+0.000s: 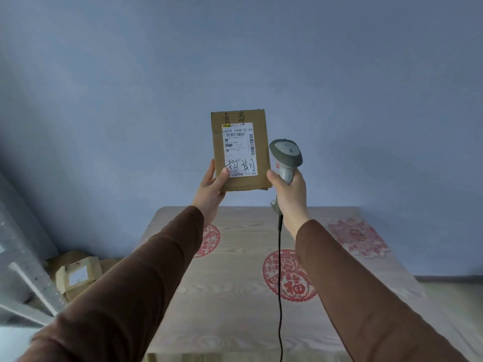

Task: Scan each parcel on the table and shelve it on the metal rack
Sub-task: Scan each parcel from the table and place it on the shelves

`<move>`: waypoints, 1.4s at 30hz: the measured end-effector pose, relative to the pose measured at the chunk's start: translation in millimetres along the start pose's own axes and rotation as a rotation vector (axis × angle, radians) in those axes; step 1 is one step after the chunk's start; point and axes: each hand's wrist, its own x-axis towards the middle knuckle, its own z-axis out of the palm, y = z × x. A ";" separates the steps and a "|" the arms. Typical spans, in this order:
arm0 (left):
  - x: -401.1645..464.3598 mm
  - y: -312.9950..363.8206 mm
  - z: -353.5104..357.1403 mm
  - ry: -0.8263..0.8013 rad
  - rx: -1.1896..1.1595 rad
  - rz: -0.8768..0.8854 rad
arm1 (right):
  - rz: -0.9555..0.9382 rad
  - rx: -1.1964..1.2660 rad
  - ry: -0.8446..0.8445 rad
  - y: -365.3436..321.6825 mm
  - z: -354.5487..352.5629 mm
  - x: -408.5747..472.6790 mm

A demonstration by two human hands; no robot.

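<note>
Left hand (212,188) grips labelled cardboard parcel (240,150) upright above table (235,322); right hand (288,195) clasps barcode scanner (286,159) just beside; aim unclear.

Open tabletop (235,296) below; rack (23,270) left

The parcel (240,150) label (239,150) reads "502D T098 50 55" (handwritten "超期" below).

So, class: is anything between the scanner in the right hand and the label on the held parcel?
Nothing visible. The scanner in the right hand sits just beside the parcel, which the left hand holds up; only the left thumb overlaps the label's lower corner.
</note>
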 end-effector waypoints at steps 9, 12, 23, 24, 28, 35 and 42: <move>-24.5 54.7 31.9 -0.036 -0.014 0.149 | -0.134 -0.029 -0.083 -95.2 -16.6 -52.3; -29.6 66.6 34.5 -0.061 0.000 0.174 | -0.173 -0.053 -0.084 -116.1 -12.6 -62.9; -33.4 70.2 39.1 -0.017 0.027 0.205 | -0.193 -0.085 -0.111 -138.7 -8.7 -74.4; -33.2 70.0 39.6 -0.018 0.028 0.204 | -0.190 -0.088 -0.111 -138.8 -9.2 -74.5; -32.7 68.2 40.5 -0.018 0.029 0.204 | -0.183 -0.074 -0.116 -137.8 -11.2 -74.3; -31.8 66.4 40.7 -0.017 0.031 0.200 | -0.184 -0.071 -0.148 -136.1 -13.1 -71.1; -34.3 67.6 40.5 -0.019 0.020 0.211 | -0.177 -0.058 -0.156 -133.6 -14.8 -69.3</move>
